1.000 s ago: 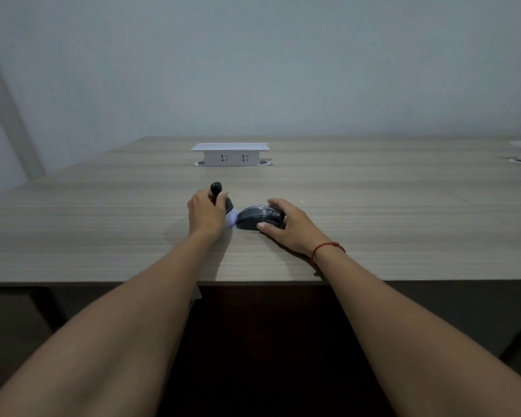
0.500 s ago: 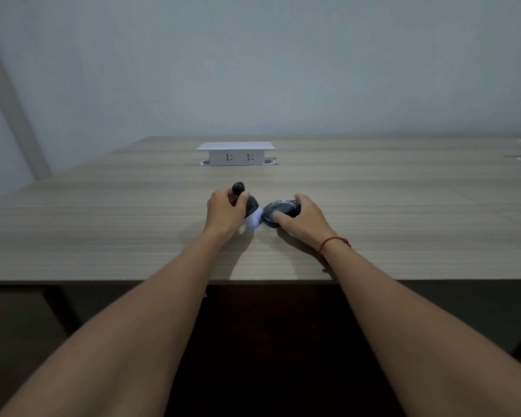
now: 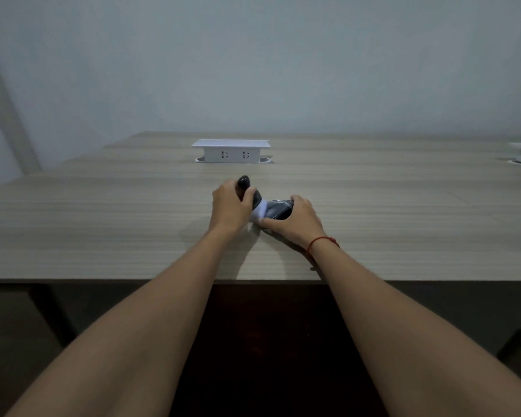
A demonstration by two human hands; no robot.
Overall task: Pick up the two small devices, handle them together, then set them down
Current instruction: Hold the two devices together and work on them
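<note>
Black mouse (image 3: 278,209), tilted up since a moment ago, is clasped by the right hand (image 3: 295,224); left hand (image 3: 229,210) grips the brush (image 3: 247,191) against it, so joint handling is underway.

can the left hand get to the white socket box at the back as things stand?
Probably not right now. The table between the left hand and the white socket box is bare, so nothing blocks the path, but that hand is closed around the black handled device, and would have to let go of it first.
</note>
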